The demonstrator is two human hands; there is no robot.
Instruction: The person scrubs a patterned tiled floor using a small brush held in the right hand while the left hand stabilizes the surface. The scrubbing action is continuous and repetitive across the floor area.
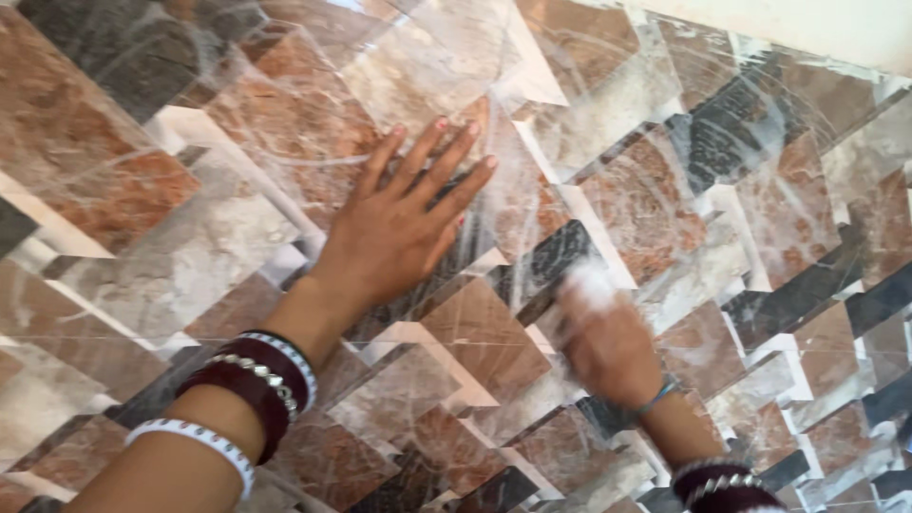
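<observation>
A tiled surface (722, 218) fills nearly the whole view, patterned in angular blocks of reddish brown, grey, dark slate and white, with marble-like veining. Pale, curved smears and streaks lie across it, thickest in the middle and toward the upper right. A plain cream strip (817, 24) runs along the top right corner, beyond the edge of the tiles.

The left hand (394, 228) lies flat on the tiles, palm down, near the centre of the view. Its fingers (446, 161) are stretched out straight and slightly spread, pointing up and to the right, with the tips pressed to the surface. It grasps nothing. On that wrist sit dark maroon bangles (256, 375) trimmed with small silver studs, and a white band (204, 442) further down the forearm.

The right hand (608, 347) is lower and to the right, well apart from the left, also against the tiles. It is blurred by motion. At its upper end is a whitish, fuzzy patch (589, 283), touching the surface; whether it is a cloth, foam or something else cannot be told. The fingers appear curled over it, but the blur hides how tightly they close. A thin blue-green thread (660, 394) circles this wrist, and more maroon, silver-studded bangles (717, 480) show at the bottom edge.
</observation>
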